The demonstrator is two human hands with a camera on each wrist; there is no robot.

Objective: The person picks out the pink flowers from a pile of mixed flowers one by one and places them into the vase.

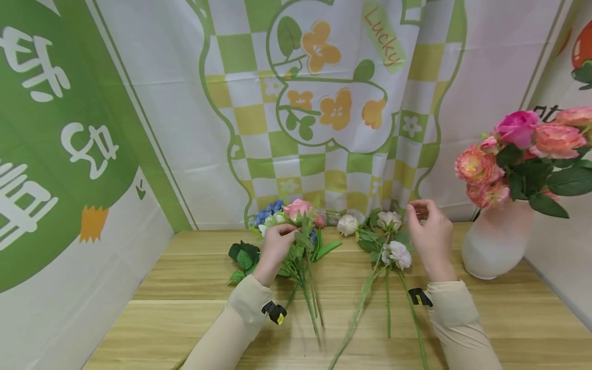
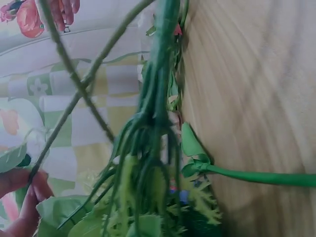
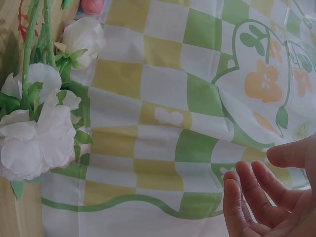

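Note:
My left hand (image 1: 277, 249) pinches a thin green stem (image 2: 66, 107) between thumb and fingertips, above the left bunch on the table. A pink rose (image 1: 298, 208) shows just beyond these fingers, with blue flowers (image 1: 273, 208) beside it. Green leaves (image 2: 64, 212) sit close by the pinched stem in the left wrist view. Raised in the air, my right hand (image 1: 430, 236) has loosely bent fingers and holds nothing. To its left lie white flowers (image 1: 396, 255) on long stems, heads toward the back.
A white vase (image 1: 497, 241) of pink and coral flowers (image 1: 515, 128) stands at the right of the wooden table (image 1: 185, 293). Dark green leaves (image 1: 245, 254) lie left of the bunch. A checked cloth (image 1: 333, 169) hangs behind the table.

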